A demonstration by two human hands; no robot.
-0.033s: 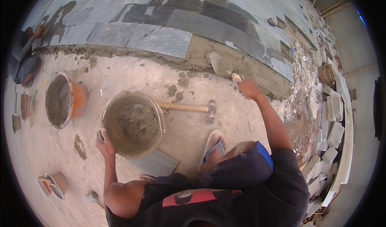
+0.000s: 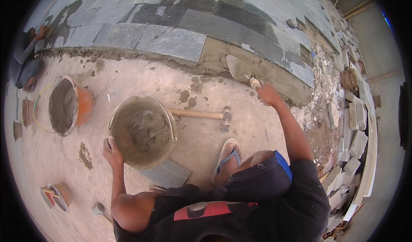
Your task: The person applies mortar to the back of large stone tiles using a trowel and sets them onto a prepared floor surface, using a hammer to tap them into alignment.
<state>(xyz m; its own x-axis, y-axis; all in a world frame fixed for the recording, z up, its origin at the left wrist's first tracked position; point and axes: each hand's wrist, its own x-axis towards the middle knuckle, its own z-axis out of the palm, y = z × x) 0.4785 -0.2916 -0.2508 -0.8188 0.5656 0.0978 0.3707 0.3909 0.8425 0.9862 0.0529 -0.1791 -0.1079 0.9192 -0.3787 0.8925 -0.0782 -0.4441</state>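
Note:
My right hand (image 2: pixel 268 94) is closed around the handle of a trowel (image 2: pixel 237 67). Its blade rests on or just above a strip of wet mortar (image 2: pixel 274 80) along the edge of the grey stone tiles (image 2: pixel 171 41). At the left, my left hand (image 2: pixel 113 152) grips the near-left side of a bucket (image 2: pixel 169 150), thumb near the rim and fingers partly hidden. Grey mortar (image 2: pixel 148 128) lies inside the bucket. A hammer (image 2: pixel 225 118) with a wooden handle lies to the bucket's right. Part of a loose grey tile (image 2: pixel 169 174) shows beside my leg.
An orange bucket (image 2: pixel 84 107) of mortar stands further left, with smaller containers (image 2: pixel 64 195) near the lower left. Another person (image 2: pixel 26 64) crouches at the far left by the tiles. Broken blocks (image 2: pixel 357 143) pile along the right side.
My right hand and the trowel have shifted slightly to the right. My left hand stays on the bucket.

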